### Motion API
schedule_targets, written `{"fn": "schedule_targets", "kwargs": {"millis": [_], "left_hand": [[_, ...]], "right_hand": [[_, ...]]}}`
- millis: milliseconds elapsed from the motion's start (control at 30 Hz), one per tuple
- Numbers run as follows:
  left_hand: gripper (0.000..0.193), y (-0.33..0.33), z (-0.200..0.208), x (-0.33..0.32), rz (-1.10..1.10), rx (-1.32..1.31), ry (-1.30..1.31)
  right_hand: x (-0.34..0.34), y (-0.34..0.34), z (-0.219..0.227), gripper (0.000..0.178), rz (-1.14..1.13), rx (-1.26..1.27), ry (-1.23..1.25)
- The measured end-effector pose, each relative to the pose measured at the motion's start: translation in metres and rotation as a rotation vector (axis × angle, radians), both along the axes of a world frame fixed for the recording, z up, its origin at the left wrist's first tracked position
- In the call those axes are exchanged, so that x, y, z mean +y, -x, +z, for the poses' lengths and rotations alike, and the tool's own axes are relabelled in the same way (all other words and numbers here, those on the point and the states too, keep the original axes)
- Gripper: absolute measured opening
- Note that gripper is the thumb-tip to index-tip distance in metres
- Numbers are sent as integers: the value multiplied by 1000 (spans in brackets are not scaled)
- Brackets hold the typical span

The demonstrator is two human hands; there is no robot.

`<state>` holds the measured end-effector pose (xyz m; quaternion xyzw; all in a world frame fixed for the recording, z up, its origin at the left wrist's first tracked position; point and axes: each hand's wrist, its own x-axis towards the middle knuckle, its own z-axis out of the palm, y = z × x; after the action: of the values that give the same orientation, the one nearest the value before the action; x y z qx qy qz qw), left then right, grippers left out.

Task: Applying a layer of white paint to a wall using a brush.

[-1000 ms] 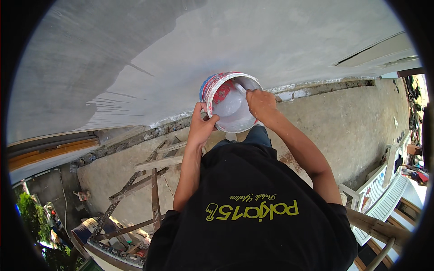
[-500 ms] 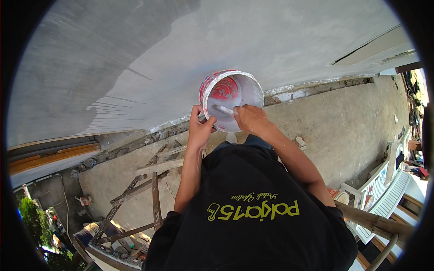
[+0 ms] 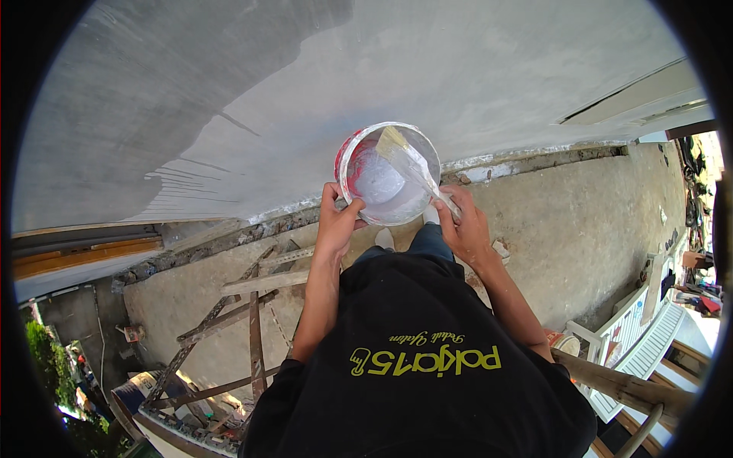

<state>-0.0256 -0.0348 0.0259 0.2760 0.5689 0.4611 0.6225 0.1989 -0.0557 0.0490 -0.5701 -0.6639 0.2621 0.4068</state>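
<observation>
My left hand (image 3: pixel 340 223) pinches the near left rim of a round bucket (image 3: pixel 424 145), red and white outside and smeared with white. A pool of whitish liquid (image 3: pixel 376 180) shows at its bottom. In my right hand (image 3: pixel 467 229), at the near right side of the bucket, is a wide flat paintbrush (image 3: pixel 414 169), held by its handle. The brush slants across the bucket's mouth, its pale yellowish bristles pointing to the far side and its body coated white.
Ahead stands a grey wall (image 3: pixel 473 76), with a darker, wet-looking area (image 3: pixel 191 84) and drip streaks at left. Below are a concrete floor (image 3: pixel 565 206) and a weathered wooden frame (image 3: pixel 256 320) at my left. A wooden pole (image 3: pixel 618 385) lies at lower right.
The paintbrush has come up out of the bucket and now lies across its opening, bristles up. My right hand has moved right and nearer. My left hand keeps the rim.
</observation>
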Motion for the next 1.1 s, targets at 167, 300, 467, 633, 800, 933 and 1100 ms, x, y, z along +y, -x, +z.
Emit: {"fn": "schedule_targets", "kwargs": {"millis": [167,300,467,633,800,933,1100], "left_hand": [[29,6,-14,2,3,-75,48],[29,1,-13,2,3,-83,86],[28,-2,-16,2,5,-58,94],[23,-3,-16,2,12,-65,73],[23,-3,-16,4,3,-58,60],[24,-2,-16,6,-7,-76,67],[25,-1,-17,7,-10,-101,82]], "right_hand": [[-3,-14,-21,24,97,-246,-52],[-9,-17,-28,22,94,-249,-120],[-6,-29,-38,22,118,-337,-132],[-7,-37,-38,22,122,-378,-159],[-6,-40,-41,24,118,-357,-224],[-3,-40,-39,24,165,-406,-236],[-4,-36,-41,22,149,-401,-234]]}}
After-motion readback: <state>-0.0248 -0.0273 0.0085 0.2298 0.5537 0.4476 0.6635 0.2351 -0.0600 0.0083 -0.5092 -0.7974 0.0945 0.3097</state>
